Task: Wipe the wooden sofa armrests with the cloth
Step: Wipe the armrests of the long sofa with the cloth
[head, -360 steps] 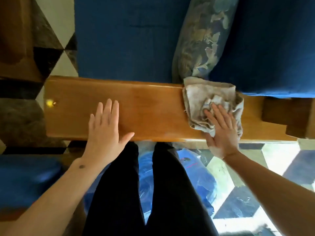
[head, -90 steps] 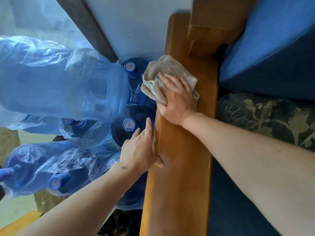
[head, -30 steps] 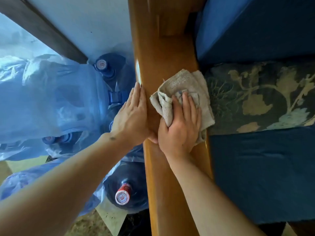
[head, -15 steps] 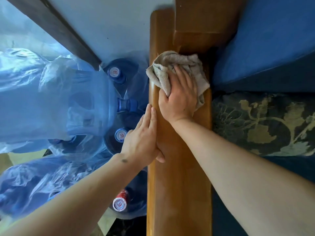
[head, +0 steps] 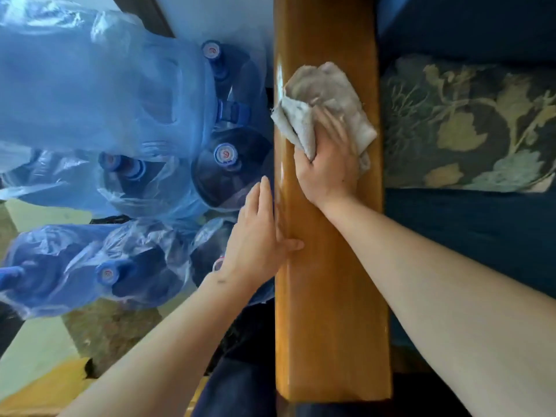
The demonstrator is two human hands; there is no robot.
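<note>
Pressing down on the crumpled beige cloth (head: pixel 325 103), the right hand (head: pixel 328 167) had it flat on top of the wooden armrest (head: pixel 331 311), fingers blurry but spread over the fabric, thumb tucked under a fold at the left edge. The left hand (head: pixel 258 236) rested against the armrest's outer side, fingers straight and together, thumb on the top. Bagged blue water jugs (head: pixel 120 115) sat just left; a floral cushion (head: pixel 469 124) lay on the blue seat (head: pixel 469 236).

Both forearms are bare, with no sleeves in view. The left hand (head: pixel 255 236) has a small dark mark at the wrist. Dark trousers (head: pixel 237 383) cover the legs.
</note>
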